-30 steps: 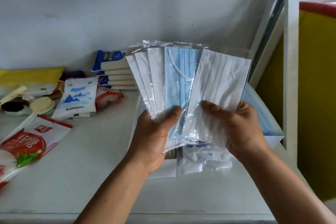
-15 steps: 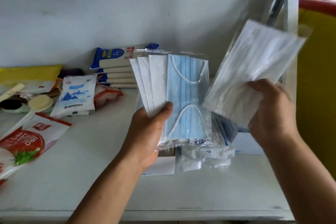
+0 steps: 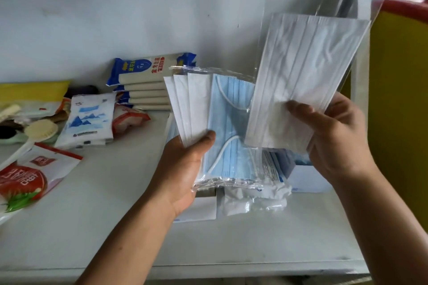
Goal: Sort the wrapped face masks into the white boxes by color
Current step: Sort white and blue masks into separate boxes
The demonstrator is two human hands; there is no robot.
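My left hand (image 3: 183, 169) grips a fan of wrapped masks, thumb curled across the front. It holds three white wrapped masks (image 3: 194, 104) side by side and, just right of them, the blue wrapped mask (image 3: 231, 122), upright with its ear loops showing.

Right of the blue mask and overlapping its right edge, my right hand (image 3: 335, 141) pinches a single white wrapped mask (image 3: 301, 71) by its lower end. My thumb is in front and my fingers behind, and the mask tilts with its top leaning right.

Below the blue mask, one white box (image 3: 199, 211) sits on the table (image 3: 115, 227), partly hidden under my left hand. A second white box (image 3: 308, 178) with blue print stands to the blue mask's lower right, under my right hand. Directly below the blue mask, between the boxes, lie crumpled wrapped white masks (image 3: 254, 201).

Left of the blue mask, stacked noodle packets (image 3: 148, 81) rest near the wall. Further left are a wipes pack (image 3: 89, 120), a round brush (image 3: 40, 128) and a red pouch (image 3: 27, 178).
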